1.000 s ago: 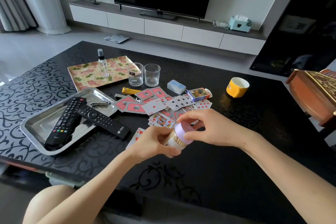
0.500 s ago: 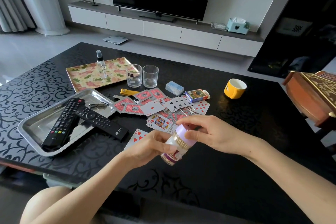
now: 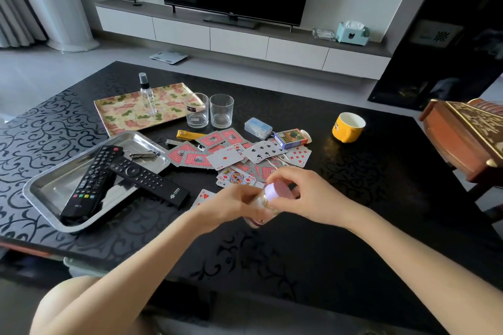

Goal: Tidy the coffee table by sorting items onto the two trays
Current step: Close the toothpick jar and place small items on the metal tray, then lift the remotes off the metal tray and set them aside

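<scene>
Above the table's middle I hold a small toothpick jar (image 3: 262, 212) with a lilac lid (image 3: 277, 190). My left hand (image 3: 231, 205) grips the jar's body, and my right hand (image 3: 313, 198) curls its fingers round the lid. A steel tray (image 3: 51, 185) at the left holds two black remotes (image 3: 114, 174) and a nail clipper (image 3: 143, 154). Behind it lies a floral tray (image 3: 119, 111) with a clear spray bottle (image 3: 147, 94) standing on it. Playing cards (image 3: 231, 156) lie scattered in the middle of the table.
Two empty glasses (image 3: 209, 111) stand by the floral tray. A yellow-handled tool (image 3: 190, 134), a pale blue box (image 3: 258, 128), a card box (image 3: 291, 138) and a yellow mug (image 3: 347, 127) sit on the black table. A wooden chest (image 3: 465, 139) juts in at right.
The jar has tilted so its lid points more toward me. Both hands stayed on it, shifting slightly; they are motion-blurred now.
</scene>
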A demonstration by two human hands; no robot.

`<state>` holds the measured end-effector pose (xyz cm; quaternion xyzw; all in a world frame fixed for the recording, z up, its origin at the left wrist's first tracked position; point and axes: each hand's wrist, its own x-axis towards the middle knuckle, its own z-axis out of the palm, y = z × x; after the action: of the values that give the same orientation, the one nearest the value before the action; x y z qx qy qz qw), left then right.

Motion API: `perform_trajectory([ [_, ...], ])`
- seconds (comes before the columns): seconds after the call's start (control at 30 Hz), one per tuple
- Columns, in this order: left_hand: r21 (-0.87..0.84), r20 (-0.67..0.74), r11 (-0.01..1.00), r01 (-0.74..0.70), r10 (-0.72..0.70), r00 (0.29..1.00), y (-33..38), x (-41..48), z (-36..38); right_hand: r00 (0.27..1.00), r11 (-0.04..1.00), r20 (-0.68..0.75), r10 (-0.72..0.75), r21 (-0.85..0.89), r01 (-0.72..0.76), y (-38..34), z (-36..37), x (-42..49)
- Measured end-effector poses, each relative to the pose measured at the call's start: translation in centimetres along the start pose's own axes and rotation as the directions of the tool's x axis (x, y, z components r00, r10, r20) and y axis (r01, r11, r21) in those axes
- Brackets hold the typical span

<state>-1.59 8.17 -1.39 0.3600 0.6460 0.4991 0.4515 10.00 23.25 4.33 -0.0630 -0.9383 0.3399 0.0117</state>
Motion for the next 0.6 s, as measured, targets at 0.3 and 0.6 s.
perform_trajectory([
  [0.3, 0.498, -0.64, 0.785, 0.37, 0.045, 0.767, -3.1, -1.3, -4.5, 0.933, 0.818, -0.18, 0.312, -0.448, -0.36, 5.8, 0.1, 1.1],
  [0.6, 0.427, -0.904, 0.442, 0.789, 0.191, 0.382, -6.6, -6.4, -12.0, 0.978, 0.773, -0.146, 0.149, -0.6, -0.207, 0.9, 5.4, 2.9],
])
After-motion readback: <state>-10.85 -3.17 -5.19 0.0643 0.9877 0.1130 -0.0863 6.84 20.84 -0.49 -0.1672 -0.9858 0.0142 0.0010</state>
